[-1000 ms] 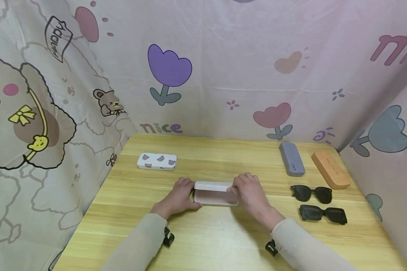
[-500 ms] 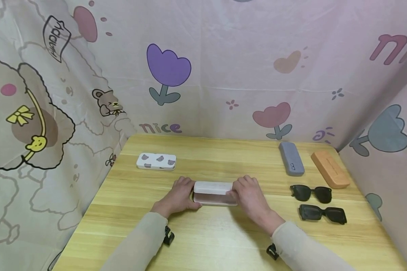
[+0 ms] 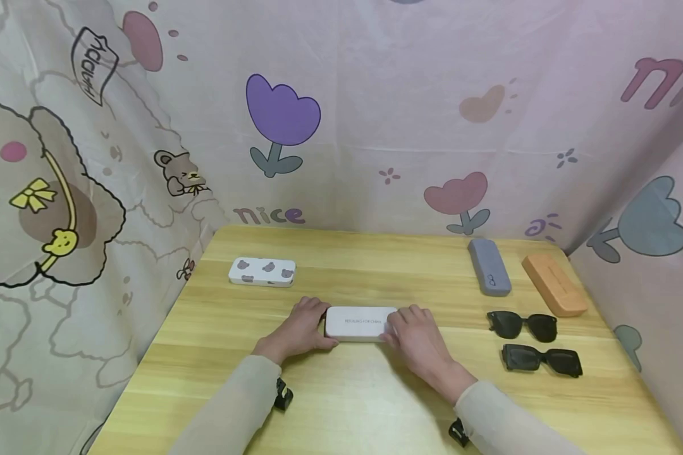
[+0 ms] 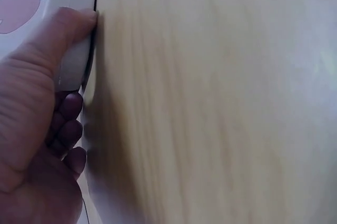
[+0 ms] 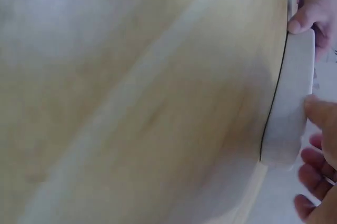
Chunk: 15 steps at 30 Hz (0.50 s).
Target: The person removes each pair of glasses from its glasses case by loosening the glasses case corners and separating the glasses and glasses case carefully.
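A white glasses case [image 3: 355,323] with small lettering on its lid lies closed at the middle of the wooden table. My left hand [image 3: 299,327] grips its left end, the thumb pressed along the front side. In the left wrist view that thumb [image 4: 73,27] lies across the case's pale side, with the other fingers curled by its end. At the right end my right hand [image 3: 422,336] holds the lid, thumb at the front edge. The right wrist view shows the right thumb [image 5: 321,112] touching the rim of the case [image 5: 287,113], fingers bent beneath it.
A white case with brown bear prints [image 3: 263,271] lies back left. A grey case [image 3: 490,266] and an orange case [image 3: 554,285] are at the back right. Two pairs of dark sunglasses, an upper one [image 3: 522,325] and a lower one [image 3: 542,360], lie before them.
The white glasses case stood partly open, and its lid has come down toward me until it closed. My right hand lowered with the lid; the left hand stayed at its end.
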Each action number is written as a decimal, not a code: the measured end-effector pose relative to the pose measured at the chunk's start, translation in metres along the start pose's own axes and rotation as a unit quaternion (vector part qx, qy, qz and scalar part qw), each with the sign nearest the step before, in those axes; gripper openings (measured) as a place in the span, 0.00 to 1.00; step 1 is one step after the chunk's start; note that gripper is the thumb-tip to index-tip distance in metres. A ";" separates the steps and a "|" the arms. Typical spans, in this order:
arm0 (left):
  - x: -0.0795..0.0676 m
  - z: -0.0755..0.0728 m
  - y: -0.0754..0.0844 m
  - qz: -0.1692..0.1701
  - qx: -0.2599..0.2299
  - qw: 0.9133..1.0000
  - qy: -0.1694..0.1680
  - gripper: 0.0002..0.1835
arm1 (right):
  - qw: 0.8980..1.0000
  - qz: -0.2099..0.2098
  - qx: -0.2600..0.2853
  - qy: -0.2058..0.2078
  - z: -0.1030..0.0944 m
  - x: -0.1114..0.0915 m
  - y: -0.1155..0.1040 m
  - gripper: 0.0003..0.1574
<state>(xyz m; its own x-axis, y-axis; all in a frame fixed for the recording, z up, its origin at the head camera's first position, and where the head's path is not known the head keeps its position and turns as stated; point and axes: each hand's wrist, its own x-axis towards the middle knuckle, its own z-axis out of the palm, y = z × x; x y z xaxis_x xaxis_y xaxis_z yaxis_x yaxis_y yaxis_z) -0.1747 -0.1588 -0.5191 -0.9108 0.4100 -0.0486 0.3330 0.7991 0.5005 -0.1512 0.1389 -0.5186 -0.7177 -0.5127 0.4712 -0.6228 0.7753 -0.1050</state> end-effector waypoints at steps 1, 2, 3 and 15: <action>0.000 -0.001 0.000 -0.002 -0.001 1.000 -0.001 0.46 | 1.000 0.011 0.004 -0.015 -0.001 0.000 0.000 0.27; -0.001 -0.001 0.000 -0.003 -0.002 1.000 -0.002 0.46 | 0.999 0.022 0.010 -0.034 -0.001 0.001 0.001 0.34; -0.001 -0.002 0.000 -0.005 -0.002 1.000 -0.002 0.46 | 0.998 0.034 0.020 -0.054 -0.001 0.001 0.002 0.41; -0.006 0.001 0.010 0.003 0.009 1.000 0.021 0.49 | 0.989 0.031 0.062 -0.129 0.004 0.003 0.007 0.51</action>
<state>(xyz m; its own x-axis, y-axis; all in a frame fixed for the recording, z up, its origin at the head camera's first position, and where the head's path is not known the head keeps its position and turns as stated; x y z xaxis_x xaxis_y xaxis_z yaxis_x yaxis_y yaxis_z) -0.1659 -0.1526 -0.5144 -0.9177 0.3971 -0.0095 0.3431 0.8045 0.4848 -0.1591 0.1416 -0.5218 -0.8019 -0.5544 0.2225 -0.5963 0.7659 -0.2404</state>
